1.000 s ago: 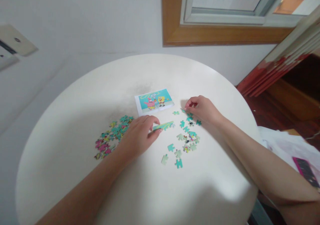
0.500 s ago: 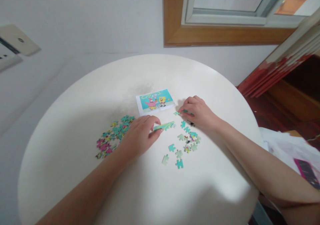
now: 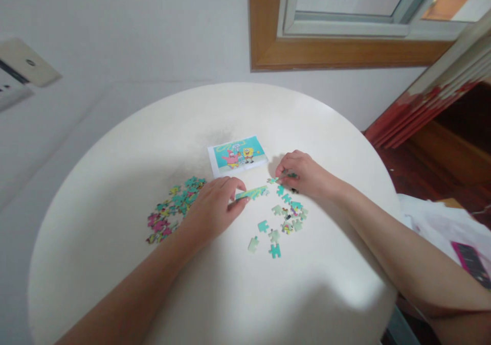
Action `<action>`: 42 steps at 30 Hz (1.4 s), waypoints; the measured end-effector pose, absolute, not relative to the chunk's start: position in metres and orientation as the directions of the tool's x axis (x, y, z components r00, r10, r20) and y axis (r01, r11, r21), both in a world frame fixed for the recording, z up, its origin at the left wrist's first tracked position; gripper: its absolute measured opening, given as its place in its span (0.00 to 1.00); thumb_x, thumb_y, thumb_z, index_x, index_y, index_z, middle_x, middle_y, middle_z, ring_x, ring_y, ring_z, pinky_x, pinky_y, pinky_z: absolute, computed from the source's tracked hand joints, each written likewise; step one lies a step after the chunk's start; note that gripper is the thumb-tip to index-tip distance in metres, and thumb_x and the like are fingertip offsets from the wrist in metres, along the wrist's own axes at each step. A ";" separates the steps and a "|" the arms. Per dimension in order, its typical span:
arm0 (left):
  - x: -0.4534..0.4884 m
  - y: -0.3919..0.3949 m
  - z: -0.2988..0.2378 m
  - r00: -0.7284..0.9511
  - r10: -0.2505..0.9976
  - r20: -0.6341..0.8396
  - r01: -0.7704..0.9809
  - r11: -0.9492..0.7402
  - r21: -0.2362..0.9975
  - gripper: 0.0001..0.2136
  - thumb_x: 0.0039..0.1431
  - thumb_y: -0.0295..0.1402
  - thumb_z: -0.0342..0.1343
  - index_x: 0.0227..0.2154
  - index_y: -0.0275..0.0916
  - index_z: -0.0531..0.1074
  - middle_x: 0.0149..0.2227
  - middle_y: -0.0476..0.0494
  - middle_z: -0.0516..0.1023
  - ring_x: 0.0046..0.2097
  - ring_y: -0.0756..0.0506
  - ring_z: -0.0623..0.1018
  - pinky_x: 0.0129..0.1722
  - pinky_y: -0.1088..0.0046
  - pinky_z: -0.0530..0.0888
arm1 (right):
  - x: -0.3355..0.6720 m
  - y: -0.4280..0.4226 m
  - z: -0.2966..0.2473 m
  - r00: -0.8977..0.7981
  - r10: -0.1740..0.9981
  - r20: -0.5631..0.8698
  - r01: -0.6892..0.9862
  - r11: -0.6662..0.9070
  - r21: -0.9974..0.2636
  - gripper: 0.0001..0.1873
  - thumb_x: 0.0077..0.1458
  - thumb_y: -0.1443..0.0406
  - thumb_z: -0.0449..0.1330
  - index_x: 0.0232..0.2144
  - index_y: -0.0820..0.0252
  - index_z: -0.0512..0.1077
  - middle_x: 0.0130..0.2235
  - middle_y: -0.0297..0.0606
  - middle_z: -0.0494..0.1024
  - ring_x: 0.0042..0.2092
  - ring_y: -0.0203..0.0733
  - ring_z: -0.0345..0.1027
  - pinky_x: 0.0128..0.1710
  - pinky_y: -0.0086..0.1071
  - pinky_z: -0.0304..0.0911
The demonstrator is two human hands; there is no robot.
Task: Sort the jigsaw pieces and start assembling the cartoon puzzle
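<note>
A joined strip of jigsaw puzzle pieces point(image 3: 258, 191) lies flat on the table, teal with yellow-green markings. My left hand point(image 3: 215, 202) has thumb and forefinger closed about its left end. My right hand point(image 3: 303, 174) pinches a small green puzzle piece point(image 3: 272, 180) just beyond the strip's right end; whether the two touch I cannot tell. Loose pieces point(image 3: 286, 198) lie beneath and in front of the right hand. Partly hidden behind my left hand is a heap of mixed teal, pink and yellow pieces point(image 3: 180, 200).
Behind the strip lies a reference picture card point(image 3: 240, 156) with cartoon figures. Several loose pieces point(image 3: 274, 236) are scattered nearer me on the round white table point(image 3: 215, 304). A wall and a wood-framed window point(image 3: 345, 53) border the far side. Plastic bags point(image 3: 433, 217) sit off to the right.
My right hand has shifted slightly towards me with the green puzzle piece, bringing it nearer the strip's right end. The left hand stays at the strip.
</note>
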State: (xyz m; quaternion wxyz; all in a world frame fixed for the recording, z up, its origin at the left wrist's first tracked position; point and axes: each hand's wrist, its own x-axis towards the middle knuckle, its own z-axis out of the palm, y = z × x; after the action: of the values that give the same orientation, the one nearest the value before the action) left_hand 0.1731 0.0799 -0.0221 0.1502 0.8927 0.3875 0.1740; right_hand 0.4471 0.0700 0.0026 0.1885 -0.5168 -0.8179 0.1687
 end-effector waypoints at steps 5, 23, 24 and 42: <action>0.174 0.079 -0.021 0.636 0.747 0.193 0.646 -0.653 0.396 0.07 0.63 0.36 0.55 0.41 0.40 0.69 0.32 0.48 0.71 0.37 0.43 0.74 0.42 0.65 0.69 | 0.442 0.064 0.007 -0.363 0.929 0.068 0.673 0.312 -0.671 0.04 0.53 0.71 0.61 0.30 0.58 0.75 0.31 0.34 0.76 0.35 0.38 0.68 0.39 0.32 0.61; 0.174 0.080 -0.021 0.642 0.738 0.209 0.633 -0.664 0.398 0.07 0.62 0.34 0.57 0.40 0.39 0.70 0.31 0.48 0.70 0.35 0.43 0.73 0.40 0.66 0.67 | 0.443 0.065 0.001 -0.329 0.944 -0.022 0.542 0.169 -0.823 0.05 0.53 0.67 0.61 0.33 0.59 0.76 0.32 0.35 0.77 0.33 0.36 0.69 0.35 0.31 0.64; 0.174 0.080 -0.021 0.643 0.736 0.212 0.631 -0.666 0.398 0.07 0.62 0.35 0.57 0.40 0.39 0.70 0.31 0.48 0.70 0.35 0.43 0.73 0.39 0.66 0.67 | 0.444 0.066 0.002 -0.303 0.953 -0.003 0.552 0.173 -0.816 0.05 0.53 0.67 0.61 0.34 0.59 0.76 0.32 0.35 0.77 0.34 0.36 0.68 0.36 0.31 0.64; 0.175 0.079 -0.020 0.639 0.740 0.209 0.638 -0.662 0.393 0.07 0.62 0.36 0.57 0.40 0.39 0.70 0.31 0.48 0.70 0.35 0.43 0.73 0.40 0.65 0.68 | 0.455 0.076 -0.001 -0.269 0.939 0.214 0.789 0.342 -0.511 0.08 0.55 0.70 0.60 0.34 0.58 0.79 0.35 0.39 0.79 0.40 0.42 0.68 0.47 0.39 0.61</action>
State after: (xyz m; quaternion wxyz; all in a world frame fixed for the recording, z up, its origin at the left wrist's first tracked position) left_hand 0.1748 0.0795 -0.0196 0.1429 0.8939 0.3854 0.1786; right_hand 0.4550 0.0761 -0.0009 0.2452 -0.5525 -0.7817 0.1534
